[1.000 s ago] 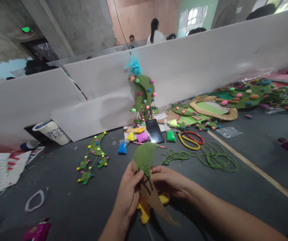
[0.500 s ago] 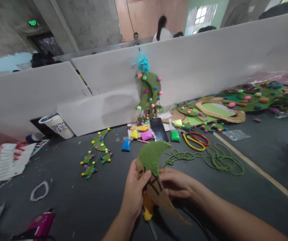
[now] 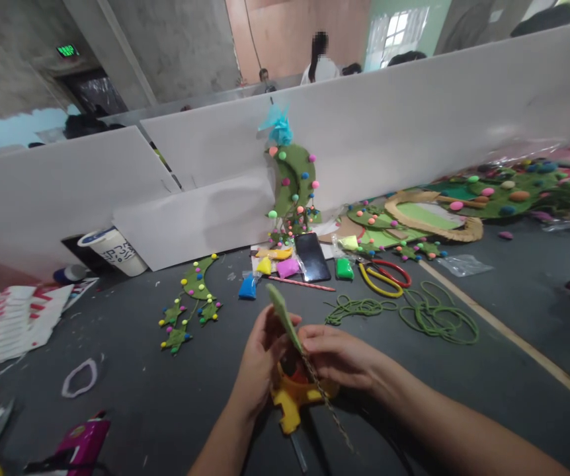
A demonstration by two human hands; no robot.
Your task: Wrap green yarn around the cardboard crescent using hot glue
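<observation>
Both my hands hold a crescent-shaped cardboard piece (image 3: 285, 317) with green covering on its upper part; it is turned edge-on toward me, its bare cardboard tip pointing down to the right. My left hand (image 3: 260, 360) grips it from the left with fingers curled. My right hand (image 3: 339, 357) pinches it from the right. Just below my hands lies a yellow tool (image 3: 292, 396) on the dark floor.
On the floor ahead lie coloured clay packets (image 3: 265, 271), a black phone (image 3: 312, 256), a pink stick (image 3: 302, 284), scissors (image 3: 381, 274), coiled green cord (image 3: 414, 314) and a decorated green crescent (image 3: 190, 297). A pompom-covered crescent (image 3: 292, 182) stands against white boards. A magenta tool (image 3: 79, 446) lies near left.
The crescent piece has been rotated from showing its flat face to edge-on. The yellow tool beneath my hands is more exposed. The camera view shifted slightly.
</observation>
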